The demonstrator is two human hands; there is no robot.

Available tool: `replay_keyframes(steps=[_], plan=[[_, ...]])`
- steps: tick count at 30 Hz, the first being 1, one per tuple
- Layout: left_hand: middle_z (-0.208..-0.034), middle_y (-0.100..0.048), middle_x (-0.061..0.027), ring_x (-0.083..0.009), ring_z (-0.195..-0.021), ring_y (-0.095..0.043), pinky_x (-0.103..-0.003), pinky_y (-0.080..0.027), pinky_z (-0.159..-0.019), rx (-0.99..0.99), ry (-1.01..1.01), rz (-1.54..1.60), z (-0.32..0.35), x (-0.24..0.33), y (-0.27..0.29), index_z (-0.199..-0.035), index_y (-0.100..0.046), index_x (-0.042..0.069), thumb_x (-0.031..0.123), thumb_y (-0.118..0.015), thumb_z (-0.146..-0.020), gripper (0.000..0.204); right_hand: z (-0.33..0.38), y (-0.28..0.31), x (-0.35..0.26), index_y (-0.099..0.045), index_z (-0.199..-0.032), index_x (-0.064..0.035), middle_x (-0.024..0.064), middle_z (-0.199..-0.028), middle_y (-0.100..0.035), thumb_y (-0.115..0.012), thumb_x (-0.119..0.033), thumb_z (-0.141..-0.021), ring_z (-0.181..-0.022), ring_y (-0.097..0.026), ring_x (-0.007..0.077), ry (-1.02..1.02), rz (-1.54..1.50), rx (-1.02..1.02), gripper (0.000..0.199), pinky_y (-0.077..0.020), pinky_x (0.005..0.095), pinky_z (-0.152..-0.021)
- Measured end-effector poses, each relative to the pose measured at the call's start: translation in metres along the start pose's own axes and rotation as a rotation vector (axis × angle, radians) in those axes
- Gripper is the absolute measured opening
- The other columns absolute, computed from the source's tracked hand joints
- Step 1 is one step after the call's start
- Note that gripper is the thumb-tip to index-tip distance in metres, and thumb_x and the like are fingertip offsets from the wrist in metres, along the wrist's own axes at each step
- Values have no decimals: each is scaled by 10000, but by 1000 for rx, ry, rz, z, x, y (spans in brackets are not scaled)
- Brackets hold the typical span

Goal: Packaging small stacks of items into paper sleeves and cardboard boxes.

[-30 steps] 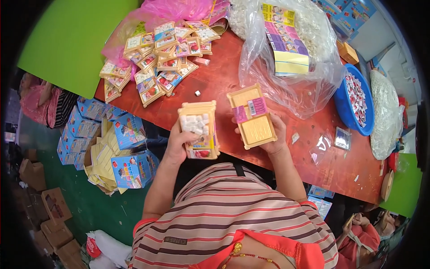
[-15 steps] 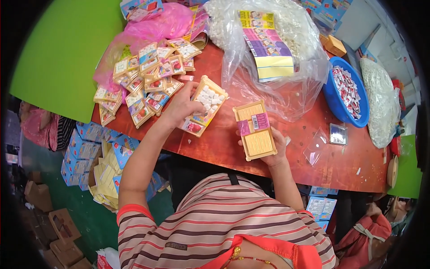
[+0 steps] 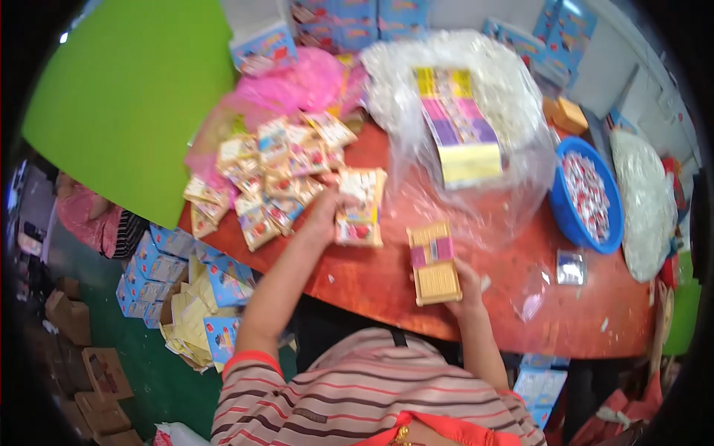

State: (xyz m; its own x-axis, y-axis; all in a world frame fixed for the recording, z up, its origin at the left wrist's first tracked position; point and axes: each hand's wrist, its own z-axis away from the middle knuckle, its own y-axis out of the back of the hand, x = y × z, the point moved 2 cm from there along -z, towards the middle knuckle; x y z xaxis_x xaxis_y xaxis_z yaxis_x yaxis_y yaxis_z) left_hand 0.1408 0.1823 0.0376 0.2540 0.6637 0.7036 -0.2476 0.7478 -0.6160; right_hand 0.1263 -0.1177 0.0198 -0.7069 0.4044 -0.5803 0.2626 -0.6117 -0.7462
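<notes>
My left hand point(image 3: 324, 212) grips the edge of a small tan plastic tray point(image 3: 364, 215) with white pieces in it and a printed card at its lower end. It is beside a heap of similar trays point(image 3: 286, 160) with printed labels. In my right hand point(image 3: 467, 288) is a flat tan plastic case point(image 3: 434, 282), ridged on its face and crossed by a purple label band. My fingers wrap round its right side and partly underneath. Blur hides fine detail on both items.
A clear bag of white pieces point(image 3: 513, 97) lies at the back, with printed label sheets point(image 3: 460, 123) on it. At right stand a blue basin point(image 3: 613, 223) of small packets and a small square clear box point(image 3: 571, 267). Pink plastic film point(image 3: 305, 85) lies behind the heap.
The view has shifted, so the table appears lower. The left tray has turned more upright in my grip. Both hands keep hold of their items.
</notes>
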Motion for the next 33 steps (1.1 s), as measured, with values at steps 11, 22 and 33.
replay_keyframes(steps=[11,22,33], plan=[[-1133,-639,-179,-331,-996,-648,-504,-524,-896,-195,-48,232,26,-24,34,-1273,-504,-14,94,-591,-713,578,-37,-24,-55,-618,-1066,0,177,-948,-667,-564,-247,-894,-844,-655,283,505,1471,312,306,-507,380,-740],[-1135,-637,-114,-228,-995,-644,-376,-518,-907,-440,129,373,9,-43,33,-1266,-505,12,110,-605,-743,541,-253,-290,-117,-431,-1318,-42,190,-1286,-477,-608,-115,-819,-1027,-569,408,1067,2056,-192,534,-499,445,-807],[-1142,-620,-100,-209,-957,-641,-318,-523,-844,-586,255,389,17,-41,21,-1362,-384,32,146,-607,-747,664,-534,-412,-100,-494,-1218,-50,259,-1168,-526,-603,-163,-760,-958,-591,445,1041,2022,-244,484,-502,498,-809]])
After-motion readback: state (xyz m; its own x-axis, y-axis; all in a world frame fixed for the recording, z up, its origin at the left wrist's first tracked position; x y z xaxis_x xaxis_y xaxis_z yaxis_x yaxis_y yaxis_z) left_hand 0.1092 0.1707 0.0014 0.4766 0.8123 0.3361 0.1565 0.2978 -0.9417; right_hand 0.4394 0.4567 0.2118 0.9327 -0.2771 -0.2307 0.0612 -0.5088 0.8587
